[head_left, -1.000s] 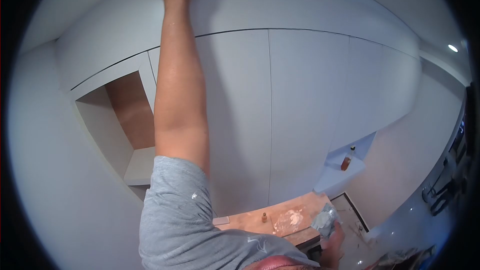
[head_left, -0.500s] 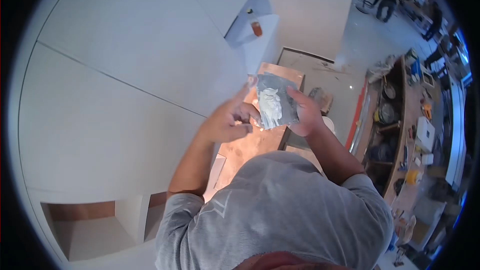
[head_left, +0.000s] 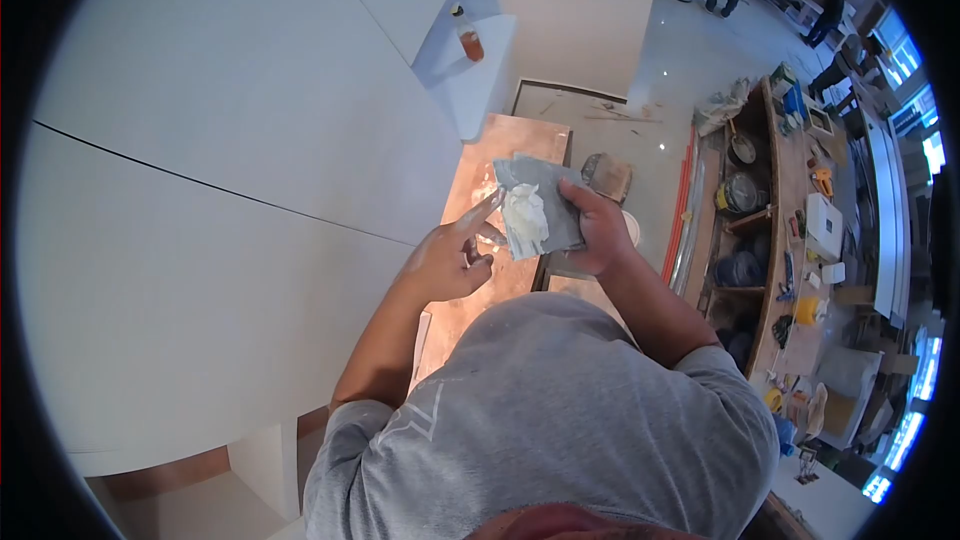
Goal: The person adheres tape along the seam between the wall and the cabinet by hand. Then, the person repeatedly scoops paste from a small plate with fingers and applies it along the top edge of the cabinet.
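A flat grey plate [head_left: 563,212] is gripped at its right edge by my right hand [head_left: 601,232], the thumb lying over its top face. A lump of white paste [head_left: 525,216] is heaped on the plate's left half, with streaks running to the near edge. At the plate's left edge is my left hand [head_left: 446,258], holding nothing. Its index finger is stretched out towards the paste and the other fingers are partly curled. White smears show on these fingers. Whether the fingertip touches the paste or only the plate's edge, I cannot tell.
Below my hands is a brown board [head_left: 480,295]. Pale panels [head_left: 230,140] stand at left. A bottle [head_left: 468,35] of amber liquid rests on a white ledge [head_left: 485,80]. To the right, a wooden workbench [head_left: 790,230] holds tools and tins. Several people work in the distance.
My left index finger has straightened and moved to the plate's edge by the paste. The whole view has shifted, and my right hand still holds the plate.
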Demonstrator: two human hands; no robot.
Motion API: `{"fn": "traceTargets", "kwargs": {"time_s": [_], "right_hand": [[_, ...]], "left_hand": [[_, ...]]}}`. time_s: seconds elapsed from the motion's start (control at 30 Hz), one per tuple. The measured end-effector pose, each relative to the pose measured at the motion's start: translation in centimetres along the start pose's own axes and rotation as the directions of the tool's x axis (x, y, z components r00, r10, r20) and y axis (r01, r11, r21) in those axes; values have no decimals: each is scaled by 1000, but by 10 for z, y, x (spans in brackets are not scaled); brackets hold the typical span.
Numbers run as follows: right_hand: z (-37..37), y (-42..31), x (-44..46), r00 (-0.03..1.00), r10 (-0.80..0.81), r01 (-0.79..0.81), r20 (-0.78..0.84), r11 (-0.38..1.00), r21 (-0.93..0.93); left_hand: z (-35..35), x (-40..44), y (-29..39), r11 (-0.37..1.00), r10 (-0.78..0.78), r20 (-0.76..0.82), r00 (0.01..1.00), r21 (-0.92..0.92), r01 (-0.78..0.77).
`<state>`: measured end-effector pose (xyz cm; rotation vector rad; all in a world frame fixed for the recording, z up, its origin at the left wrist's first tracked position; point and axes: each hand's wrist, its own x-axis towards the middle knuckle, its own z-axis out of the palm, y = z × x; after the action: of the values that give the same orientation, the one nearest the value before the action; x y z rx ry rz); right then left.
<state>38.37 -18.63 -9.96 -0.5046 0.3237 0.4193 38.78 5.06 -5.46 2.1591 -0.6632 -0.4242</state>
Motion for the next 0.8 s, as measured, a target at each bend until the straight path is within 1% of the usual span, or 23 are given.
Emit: {"fn": "traceTargets", "kwargs": {"time_s": [0.03, 0.13, 0.2, 0.23, 0.33, 0.43, 0.5, 0.53, 0.7, 0.73, 0.8], "right_hand": [[0, 1, 0, 1000, -6, 6, 1, 1000, -4], [-1, 4, 0, 1000, -27, 27, 0, 1000, -16], [-4, 5, 0, 999, -51, 51, -8, 999, -14], [-3, 5, -1, 998, -61, 61, -9, 997, -55], [3, 3, -9, 997, -76, 73, -15, 987, -144], [8, 5, -12, 998, -55, 54, 0, 984, -171], [4, 6, -11, 999, -27, 33, 38, 986, -161], [6, 5, -12, 999, -29, 31, 20, 987, -158], [6, 11, -12, 997, -45, 36, -59, 991, -132], [3, 12, -10, 997, -47, 40, -53, 991, -131], [-3, 12, -7, 998, -52, 46, -42, 991, -128]], "left_hand": [[-2, -1, -1, 1000, -26, 3, 1000, 14, 26], [-11, -3, -15, 995, 55, -27, 998, 90, -53], [-11, -6, -23, 990, 123, -99, 987, -53, -128], [-11, -7, -26, 978, 150, -139, 979, -124, -167], [-18, -5, -2, 975, 171, -118, 978, -121, -185], [-23, -2, 6, 996, 94, -40, 995, 3, -93], [-25, -4, 11, 997, 55, -1, 999, 46, -54], [-25, -5, 11, 997, 35, 20, 999, 68, -37], [-15, -17, -2, 999, 31, 28, 999, -26, -31], [-14, -18, -3, 999, 29, 24, 999, -37, -28], [-13, -20, 10, 998, 52, -44, 998, -26, -53]]}}
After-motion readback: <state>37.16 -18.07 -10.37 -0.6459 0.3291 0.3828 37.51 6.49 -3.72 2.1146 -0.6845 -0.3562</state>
